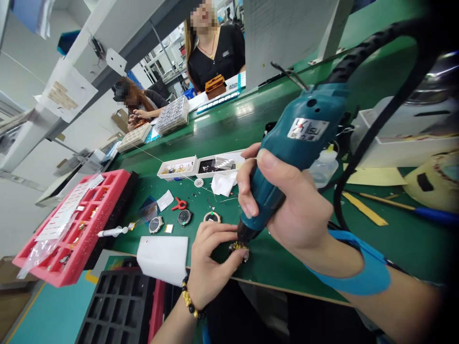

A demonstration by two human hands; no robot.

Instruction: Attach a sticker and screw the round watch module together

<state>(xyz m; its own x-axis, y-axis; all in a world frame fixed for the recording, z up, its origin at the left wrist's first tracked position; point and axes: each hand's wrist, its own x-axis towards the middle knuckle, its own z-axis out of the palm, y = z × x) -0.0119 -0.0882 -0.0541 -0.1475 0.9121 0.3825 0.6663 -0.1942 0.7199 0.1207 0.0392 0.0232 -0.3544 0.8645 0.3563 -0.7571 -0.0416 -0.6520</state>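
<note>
My right hand grips a teal electric screwdriver upright, its black cord curving away to the upper right. The screwdriver's dark tip rests on a small gold-coloured watch part lying at the mat's front edge. My left hand holds that part with its fingertips. A beaded bracelet circles my left wrist, and a blue strap crosses my right forearm. Further left on the green mat lie several open watch cases, including one with a steel rim.
A white foam block, red spring clamp, syringe and white parts boxes lie on the green bench mat. A pink tray stands left, a white bin right. Two co-workers sit across the bench.
</note>
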